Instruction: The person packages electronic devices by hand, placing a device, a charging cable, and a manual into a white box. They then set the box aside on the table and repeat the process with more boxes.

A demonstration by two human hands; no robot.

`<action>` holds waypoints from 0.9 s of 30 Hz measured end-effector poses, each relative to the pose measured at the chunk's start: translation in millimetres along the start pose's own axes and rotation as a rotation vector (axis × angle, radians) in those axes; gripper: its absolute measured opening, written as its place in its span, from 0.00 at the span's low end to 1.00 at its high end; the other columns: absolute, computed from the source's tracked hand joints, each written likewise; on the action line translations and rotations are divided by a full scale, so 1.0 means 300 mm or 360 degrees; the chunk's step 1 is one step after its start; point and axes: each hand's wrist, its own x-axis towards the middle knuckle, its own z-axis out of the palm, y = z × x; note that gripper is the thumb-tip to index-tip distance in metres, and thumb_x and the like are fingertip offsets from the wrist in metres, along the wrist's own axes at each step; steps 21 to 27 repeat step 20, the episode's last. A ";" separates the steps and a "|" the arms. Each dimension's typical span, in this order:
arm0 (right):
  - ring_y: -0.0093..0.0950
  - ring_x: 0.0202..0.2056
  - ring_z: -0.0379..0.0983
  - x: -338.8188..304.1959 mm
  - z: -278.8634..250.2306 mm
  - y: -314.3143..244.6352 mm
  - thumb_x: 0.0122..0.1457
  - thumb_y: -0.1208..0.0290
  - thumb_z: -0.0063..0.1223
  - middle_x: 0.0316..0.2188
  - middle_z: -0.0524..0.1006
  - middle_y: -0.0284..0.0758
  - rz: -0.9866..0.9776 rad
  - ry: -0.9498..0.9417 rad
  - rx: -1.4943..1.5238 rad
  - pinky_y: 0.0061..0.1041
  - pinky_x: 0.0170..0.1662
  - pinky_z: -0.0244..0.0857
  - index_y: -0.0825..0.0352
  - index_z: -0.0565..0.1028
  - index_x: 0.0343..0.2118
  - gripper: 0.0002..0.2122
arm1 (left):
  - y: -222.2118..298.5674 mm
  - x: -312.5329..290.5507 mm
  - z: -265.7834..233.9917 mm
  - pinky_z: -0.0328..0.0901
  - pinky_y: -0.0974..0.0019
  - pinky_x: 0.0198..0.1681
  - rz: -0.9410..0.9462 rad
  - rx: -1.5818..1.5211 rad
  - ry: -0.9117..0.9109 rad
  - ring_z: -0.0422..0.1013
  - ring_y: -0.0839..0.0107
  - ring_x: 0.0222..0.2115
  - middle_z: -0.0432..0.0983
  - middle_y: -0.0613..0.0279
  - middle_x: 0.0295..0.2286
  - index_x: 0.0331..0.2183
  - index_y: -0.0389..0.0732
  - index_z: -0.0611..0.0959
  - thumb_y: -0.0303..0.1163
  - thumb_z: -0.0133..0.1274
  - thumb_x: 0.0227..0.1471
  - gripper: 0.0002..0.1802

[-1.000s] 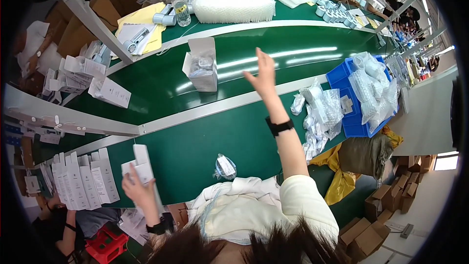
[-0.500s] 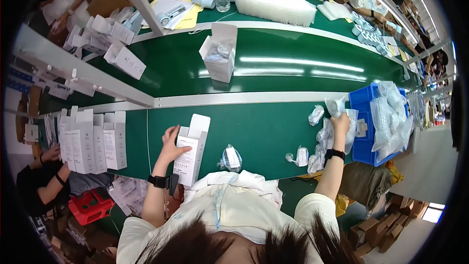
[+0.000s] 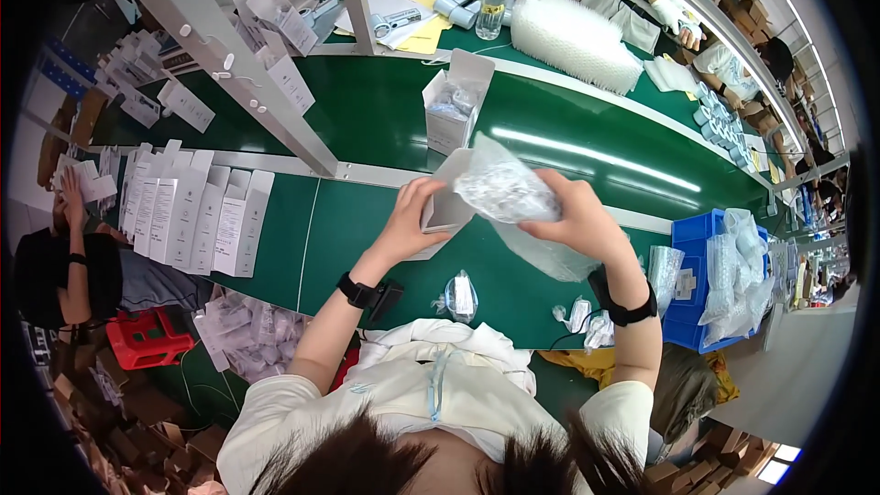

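My left hand [image 3: 401, 227] grips the left side of a white carton [image 3: 445, 211] with its top open, held up over the green bench. From the right, my right hand [image 3: 579, 218] holds a clear bubble-wrap pack [image 3: 500, 181] at the carton's mouth. Loose clear wrap hangs below that hand. What lies inside the pack cannot be made out. In front of me on the bench lies a clear bag [image 3: 461, 297] with a white label. Small bagged white parts [image 3: 579, 315] lie near my right forearm.
A blue bin [image 3: 692, 316] piled with bubble-wrap packs [image 3: 736, 261] stands at the right. White cartons [image 3: 174, 211] line up at the left, near a co-worker's hand [image 3: 73, 194]. Beyond the metal rail, a filled open box [image 3: 447, 136] sits on the green belt [image 3: 568, 137].
My right hand has brought a bubble-wrap pack from beside the blue bin to the carton. My left hand has lifted the carton and moved it right and away from me.
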 end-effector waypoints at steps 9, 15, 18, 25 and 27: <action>0.38 0.29 0.73 0.271 0.094 -0.080 0.38 0.62 0.58 0.26 0.75 0.43 -0.0033 -0.1023 -0.1291 0.32 0.30 0.67 0.70 0.75 0.30 0.18 | -0.079 -0.077 0.145 0.57 0.59 0.49 0.0027 -0.0397 0.0431 0.59 0.55 0.47 0.56 0.50 0.48 0.47 0.42 0.56 0.34 0.66 0.28 0.46; 0.38 0.29 0.72 0.395 0.343 -0.129 0.39 0.61 0.55 0.25 0.75 0.41 -0.0142 -0.1621 -0.2101 0.32 0.31 0.66 0.66 0.76 0.28 0.15 | 0.036 -0.045 0.124 0.56 0.57 0.49 0.0002 -0.0099 0.0130 0.56 0.52 0.49 0.54 0.51 0.49 0.42 0.44 0.52 0.32 0.67 0.27 0.45; 0.36 0.30 0.72 0.488 0.355 -0.061 0.40 0.61 0.54 0.27 0.76 0.41 -0.0319 -0.1693 -0.1867 0.32 0.33 0.66 0.65 0.77 0.30 0.15 | 0.001 -0.038 0.135 0.55 0.55 0.50 -0.0021 -0.0222 0.0203 0.54 0.51 0.50 0.53 0.52 0.49 0.44 0.46 0.53 0.31 0.66 0.28 0.45; 0.33 0.35 0.73 0.516 0.316 -0.114 0.39 0.61 0.56 0.33 0.76 0.37 -0.0226 -0.1508 -0.1559 0.42 0.40 0.65 0.61 0.77 0.30 0.14 | -0.119 -0.071 0.179 0.52 0.53 0.53 0.0303 -0.0516 0.0657 0.52 0.50 0.51 0.53 0.52 0.50 0.51 0.47 0.57 0.29 0.64 0.30 0.46; 0.33 0.35 0.73 0.516 0.316 -0.114 0.39 0.61 0.56 0.33 0.76 0.37 -0.0226 -0.1508 -0.1559 0.42 0.40 0.65 0.61 0.77 0.30 0.14 | -0.119 -0.071 0.179 0.52 0.53 0.53 0.0303 -0.0516 0.0657 0.52 0.50 0.51 0.53 0.52 0.50 0.51 0.47 0.57 0.29 0.64 0.30 0.46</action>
